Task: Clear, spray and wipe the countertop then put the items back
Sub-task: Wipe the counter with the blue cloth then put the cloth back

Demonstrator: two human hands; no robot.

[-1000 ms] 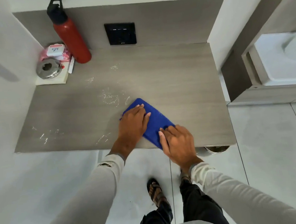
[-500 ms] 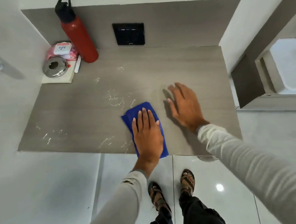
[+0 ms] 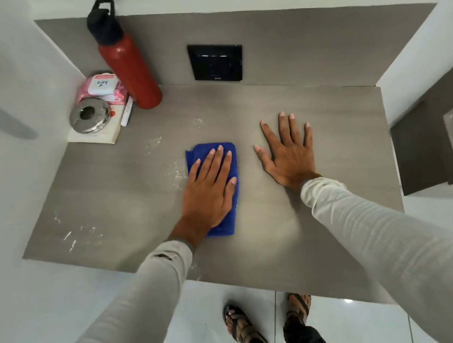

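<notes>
1. Here, my left hand (image 3: 210,189) lies flat on the blue cloth (image 3: 226,154), fingers straight and slightly fanned, pressing it onto the countertop (image 3: 326,123) near the middle.
2. My right hand (image 3: 290,151) rests palm-down on bare counter just right of the cloth, fingers spread wide, holding nothing.
3. White streaks (image 3: 177,172) show left of the cloth and near the front-left edge.
4. Back-left corner: red bottle (image 3: 129,67) upright, pink wipes pack (image 3: 102,88), steel lid (image 3: 90,115) on a white box (image 3: 105,136).
</notes>
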